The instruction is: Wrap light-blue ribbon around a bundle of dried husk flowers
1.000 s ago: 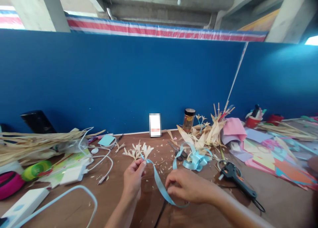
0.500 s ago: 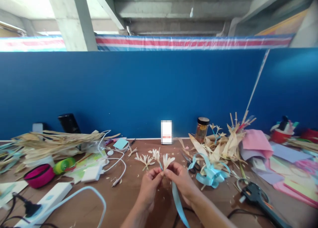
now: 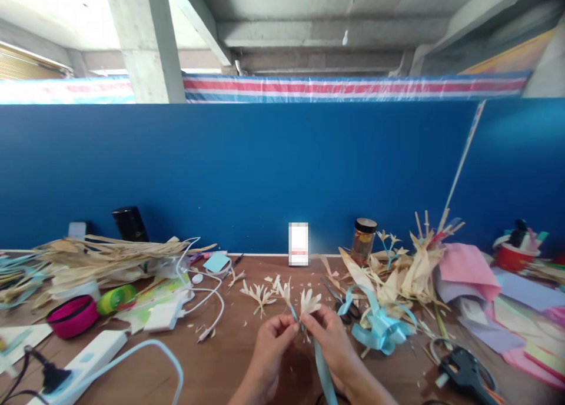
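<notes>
Right here at the lower centre of the frame, both my hands are up close together, fingertips nearly meeting! My left hand [image 3: 274, 343] is curled in, thumb and forefinger pinched on a blue-wrapped stem [image 3: 295, 315], and up from it stands a pale husk flower [image 3: 286, 293], petals pointing to the top of the frame. Just beside it, my right hand [image 3: 329, 337] is closed to a pinch too, gripping the base of a second husk flower [image 3: 310, 301], its petals fanned wide. And down from my fingers runs a light blue ribbon [image 3: 324, 372], trailing out at the bottom edge; exactly where its upper end sits, I can't tell behind my fingers.

Look just left of centre: a loose husk blossom [image 3: 259, 293] lies on the brown counter [image 3: 225, 364], scraps scattered about. Over to the right of my hands, a pair of scissors [image 3: 352, 314] peeps out beside a looped blue bow [image 3: 383, 329], with dry husks [image 3: 392, 278] heaped behind and a dark-lidded jar [image 3: 364, 243] standing at the back. Lower right corner, there's the black glue gun [image 3: 465, 372]! And away at lower left, a white power strip [image 3: 99, 355] lies at a slant, near a magenta band [image 3: 73, 319].
</notes>
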A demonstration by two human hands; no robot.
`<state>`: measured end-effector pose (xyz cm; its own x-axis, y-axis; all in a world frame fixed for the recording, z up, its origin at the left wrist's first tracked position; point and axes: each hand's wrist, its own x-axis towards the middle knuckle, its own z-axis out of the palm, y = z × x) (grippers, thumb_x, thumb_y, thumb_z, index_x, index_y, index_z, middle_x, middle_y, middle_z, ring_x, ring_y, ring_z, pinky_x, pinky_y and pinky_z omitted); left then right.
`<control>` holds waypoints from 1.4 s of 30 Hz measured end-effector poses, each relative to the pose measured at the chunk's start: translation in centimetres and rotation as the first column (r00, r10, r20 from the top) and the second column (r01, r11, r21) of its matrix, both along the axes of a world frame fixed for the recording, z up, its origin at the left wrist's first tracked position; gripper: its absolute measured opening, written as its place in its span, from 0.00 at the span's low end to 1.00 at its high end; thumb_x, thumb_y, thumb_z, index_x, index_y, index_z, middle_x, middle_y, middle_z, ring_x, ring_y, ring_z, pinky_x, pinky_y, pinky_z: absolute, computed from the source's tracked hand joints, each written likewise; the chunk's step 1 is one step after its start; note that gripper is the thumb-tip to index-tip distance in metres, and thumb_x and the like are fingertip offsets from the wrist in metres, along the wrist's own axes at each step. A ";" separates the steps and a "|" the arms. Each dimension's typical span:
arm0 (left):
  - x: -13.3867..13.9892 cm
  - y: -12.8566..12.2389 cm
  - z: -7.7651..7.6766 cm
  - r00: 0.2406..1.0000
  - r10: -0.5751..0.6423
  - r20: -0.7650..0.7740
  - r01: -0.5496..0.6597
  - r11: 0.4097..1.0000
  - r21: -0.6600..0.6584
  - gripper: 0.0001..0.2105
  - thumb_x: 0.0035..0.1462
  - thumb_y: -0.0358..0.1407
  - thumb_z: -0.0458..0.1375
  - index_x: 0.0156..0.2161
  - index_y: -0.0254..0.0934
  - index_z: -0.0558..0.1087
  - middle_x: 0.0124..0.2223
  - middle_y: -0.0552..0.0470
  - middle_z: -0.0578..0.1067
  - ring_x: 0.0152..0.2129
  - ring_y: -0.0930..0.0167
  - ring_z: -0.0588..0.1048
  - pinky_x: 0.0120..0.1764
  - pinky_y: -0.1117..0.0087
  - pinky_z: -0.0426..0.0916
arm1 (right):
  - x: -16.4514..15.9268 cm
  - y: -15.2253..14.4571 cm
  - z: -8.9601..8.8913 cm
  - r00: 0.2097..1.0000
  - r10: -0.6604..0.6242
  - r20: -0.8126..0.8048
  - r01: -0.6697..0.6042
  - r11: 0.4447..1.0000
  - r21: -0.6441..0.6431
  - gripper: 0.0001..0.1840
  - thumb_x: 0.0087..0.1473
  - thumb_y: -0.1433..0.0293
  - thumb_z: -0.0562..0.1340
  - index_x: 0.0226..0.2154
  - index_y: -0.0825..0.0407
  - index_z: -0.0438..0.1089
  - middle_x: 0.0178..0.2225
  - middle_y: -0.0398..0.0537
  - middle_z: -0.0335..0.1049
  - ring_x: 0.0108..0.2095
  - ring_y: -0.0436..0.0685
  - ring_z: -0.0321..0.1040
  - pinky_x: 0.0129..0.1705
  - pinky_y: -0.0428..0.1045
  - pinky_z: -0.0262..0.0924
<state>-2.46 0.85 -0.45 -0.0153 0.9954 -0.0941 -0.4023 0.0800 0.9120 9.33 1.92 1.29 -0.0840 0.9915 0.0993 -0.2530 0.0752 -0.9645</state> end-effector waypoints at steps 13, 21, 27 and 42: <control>0.1 0.3 -0.7 1.000 -0.013 -0.008 0.013 1.000 0.015 0.11 0.36 0.36 0.65 0.23 0.31 0.70 0.17 0.58 0.64 0.14 0.81 0.58 0.18 0.79 0.53 | 0.2 0.4 -0.6 0.996 -0.087 0.005 0.086 0.996 0.018 0.12 0.42 0.63 0.63 0.24 0.56 0.67 0.22 0.44 0.66 0.25 0.51 0.61 0.29 0.45 0.55; 0.2 0.1 -0.3 1.000 -0.008 0.021 0.008 1.000 -0.001 0.10 0.37 0.35 0.65 0.23 0.31 0.69 0.19 0.57 0.66 0.14 0.81 0.59 0.18 0.80 0.54 | 0.1 0.2 -0.6 0.996 -0.091 0.009 0.091 0.996 0.001 0.13 0.43 0.62 0.63 0.26 0.56 0.67 0.23 0.43 0.66 0.27 0.52 0.63 0.30 0.45 0.57; 0.3 -0.1 0.0 0.995 0.007 0.100 -0.003 0.999 -0.040 0.10 0.37 0.35 0.65 0.24 0.32 0.68 0.18 0.59 0.66 0.13 0.81 0.60 0.19 0.79 0.55 | -0.2 -0.5 0.1 0.993 -0.117 0.002 0.117 0.993 -0.027 0.13 0.43 0.63 0.63 0.26 0.55 0.65 0.23 0.43 0.67 0.25 0.52 0.62 0.29 0.46 0.57; 0.2 0.0 0.0 0.998 -0.006 0.065 0.010 0.998 -0.056 0.10 0.37 0.36 0.64 0.24 0.32 0.70 0.17 0.59 0.65 0.13 0.81 0.59 0.19 0.79 0.54 | 0.1 0.0 -0.7 0.990 -0.091 0.109 0.089 0.996 0.021 0.12 0.44 0.63 0.62 0.27 0.55 0.64 0.24 0.44 0.68 0.26 0.52 0.63 0.29 0.45 0.56</control>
